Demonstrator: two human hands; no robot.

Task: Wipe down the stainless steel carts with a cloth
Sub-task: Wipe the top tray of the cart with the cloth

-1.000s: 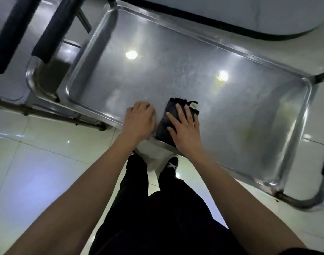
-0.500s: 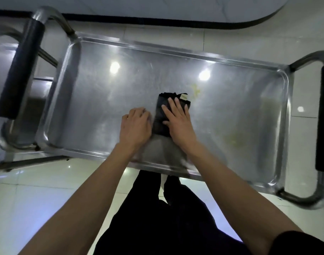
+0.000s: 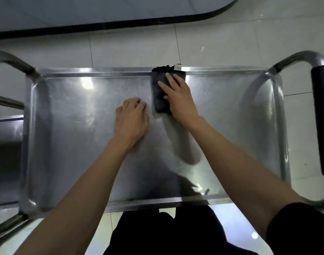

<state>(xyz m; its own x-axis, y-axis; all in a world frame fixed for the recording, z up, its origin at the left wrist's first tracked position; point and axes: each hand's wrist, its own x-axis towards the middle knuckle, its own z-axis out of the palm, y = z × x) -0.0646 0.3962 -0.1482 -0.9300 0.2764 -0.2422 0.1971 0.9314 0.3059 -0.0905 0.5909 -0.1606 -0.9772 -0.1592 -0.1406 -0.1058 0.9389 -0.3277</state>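
Scene: A person leans over a stainless steel cart [image 3: 69, 137], arms stretched across its shallow top tray, in the head-worn view.
Right hand: The right hand [image 3: 177, 97] lies flat with fingers straight and spread on a folded dark cloth [image 3: 160, 94], pressing it to the steel rather than pinching it; the flat palm likely spreads pressure over the whole pad.
Cloth: It sits under and just left of the right hand's fingers, its far end riding up onto the tray's far rim [image 3: 102, 73], with a pale tag [image 3: 177, 67] poking past the edge.
Left hand: The left hand [image 3: 131, 120] rests empty on the bare tray just beside the cloth, fingers bent with tips down, apparently bracing the cart so it does not roll under the push.
Smear: A dull streak [image 3: 181, 144] runs from the cloth back toward the near rim, below the right forearm.
Handles: A tubular handle with a dark grip [image 3: 321, 116] stands well right of the right hand; another handle [image 3: 12, 61] bends off well left of the left hand.
Stage: Judged mid-wipe, at the far end of a stroke; the tray's left and right ends look yet to be covered.
Floor: Pale glossy tiles [image 3: 135, 50] lie beyond both hands.
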